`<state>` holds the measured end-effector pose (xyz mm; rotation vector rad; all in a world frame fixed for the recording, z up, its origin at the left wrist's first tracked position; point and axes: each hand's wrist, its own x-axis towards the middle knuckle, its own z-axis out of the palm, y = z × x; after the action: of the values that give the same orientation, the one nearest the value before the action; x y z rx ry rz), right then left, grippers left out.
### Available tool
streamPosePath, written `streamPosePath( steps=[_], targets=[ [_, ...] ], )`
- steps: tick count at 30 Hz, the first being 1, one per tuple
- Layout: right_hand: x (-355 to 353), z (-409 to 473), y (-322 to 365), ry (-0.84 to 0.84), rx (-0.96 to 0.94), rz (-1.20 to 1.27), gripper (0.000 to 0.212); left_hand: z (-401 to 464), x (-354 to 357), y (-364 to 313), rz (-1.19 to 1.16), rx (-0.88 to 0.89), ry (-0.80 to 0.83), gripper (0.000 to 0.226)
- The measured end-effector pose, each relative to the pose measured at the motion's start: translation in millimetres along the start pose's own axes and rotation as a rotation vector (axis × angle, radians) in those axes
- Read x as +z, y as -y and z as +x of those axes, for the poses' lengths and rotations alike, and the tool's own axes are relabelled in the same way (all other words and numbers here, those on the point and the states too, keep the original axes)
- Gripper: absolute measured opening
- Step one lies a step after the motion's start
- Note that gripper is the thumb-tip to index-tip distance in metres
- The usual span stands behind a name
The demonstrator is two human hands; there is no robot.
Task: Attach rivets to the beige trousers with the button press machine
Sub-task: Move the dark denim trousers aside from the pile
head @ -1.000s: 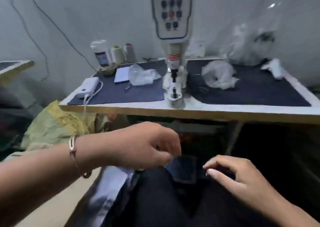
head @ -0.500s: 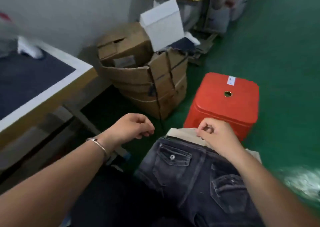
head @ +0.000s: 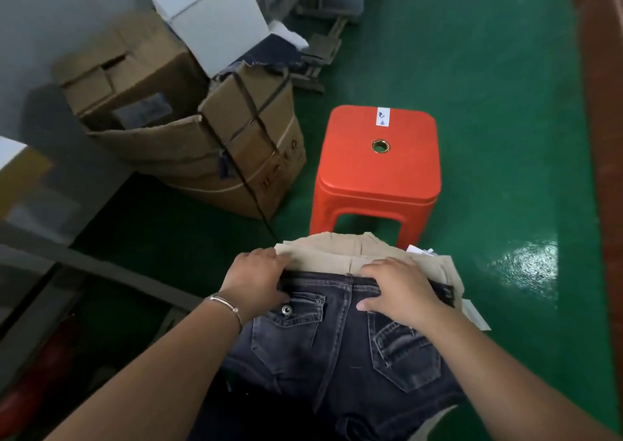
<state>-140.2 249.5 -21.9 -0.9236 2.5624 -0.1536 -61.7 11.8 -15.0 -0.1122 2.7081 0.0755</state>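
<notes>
- My left hand [head: 256, 280] has its grip on the left end of the waistband of the dark jeans [head: 340, 339] — thumb on top near the pocket button, fingers curled over the far edge.
- My right hand [head: 399, 292] lies on the right part of the same waistband, fingers bent over its far edge and thumb spread toward the middle; I cannot tell how much cloth the fingers have underneath.
- The beige trousers [head: 337, 251] lie directly under the jeans, their waistband showing just beyond my fingertips, and a beige edge also sticks out at the right.
- A silver bracelet [head: 224, 304] sits on my left wrist.
- The red plastic stool [head: 377, 171] stands on the green floor [head: 505, 103] just beyond the stack of garments.
- Brown cardboard boxes [head: 188, 130] stand far left of the stool, with a white box [head: 209, 15] on top.
- A corner of the tabletop [head: 20, 167] shows at the left edge — the button press machine is out of view.
</notes>
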Motion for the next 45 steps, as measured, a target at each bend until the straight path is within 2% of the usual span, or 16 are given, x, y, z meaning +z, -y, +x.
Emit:
streamPosePath(
  steps=[3, 8, 10, 13, 18, 21, 23, 25, 31, 35, 38, 42, 45],
  targets=[
    [-5.6, -2.9, 1.4, -0.01, -0.095, 0.074, 0.021, -5.3, -6.1, 12.8, -0.069, 0.025, 0.004, 0.034],
    [-30.5, -17.4, 4.3, 0.161, -0.142, 0.285, 0.017, -25.2, -26.4, 30.0, -0.181, 0.087, -0.014, 0.015],
    [-50.1, -22.4, 9.0, 0.255, -0.185, 0.512, 0.009, -41.7, -44.5, 38.8, -0.388, 0.089, 0.047, 0.018],
    [-90.9, -30.7, 23.1, 0.331, -0.254, 0.765, 0.016, -76.1, -86.0, 52.0, -0.826, 0.063, 0.185, 0.017],
    [-162.5, -32.8, 57.1, 0.334, -0.335, 1.049, 0.025, -146.0, -154.3, 71.7, -1.249, 0.195, 0.121, 0.006],
    [-192.2, -25.9, 87.8, 0.363, -0.396, 1.072, 0.038, -188.8, -175.3, 88.4, -1.464, 0.217, 0.049, 0.009],
    [-205.3, -22.3, 113.1, 0.438, -0.435, 1.098, 0.053, -218.1, -180.4, 101.3, -1.562, 0.183, 0.047, 0.02],
    [-213.8, -20.6, 142.1, 0.51, -0.478, 1.091, 0.058, -249.6, -179.5, 113.0, -1.612, 0.126, 0.037, 0.033],
    [-213.1, -18.0, 242.5, 0.639, -0.616, 0.914, 0.045, -347.0, -165.0, 124.9, -1.588, -0.021, 0.0, 0.039],
    [-204.7, -23.3, 307.3, 0.773, -0.723, 0.827, 0.038, -408.3, -151.2, 127.0, -1.547, -0.195, -0.141, 0.027],
    [-195.3, -29.0, 350.0, 0.849, -0.805, 0.78, 0.039, -454.9, -140.2, 127.7, -1.614, -0.312, -0.245, 0.05],
    [-186.4, -44.9, 403.1, 0.925, -0.916, 0.742, 0.032, -509.5, -127.7, 118.1, -1.716, -0.361, -0.392, 0.026],
    [-180.4, -53.7, 431.7, 0.951, -1.006, 0.684, 0.041, -537.9, -111.8, 110.7, -1.774, -0.44, -0.531, 0.03]
  ],
)
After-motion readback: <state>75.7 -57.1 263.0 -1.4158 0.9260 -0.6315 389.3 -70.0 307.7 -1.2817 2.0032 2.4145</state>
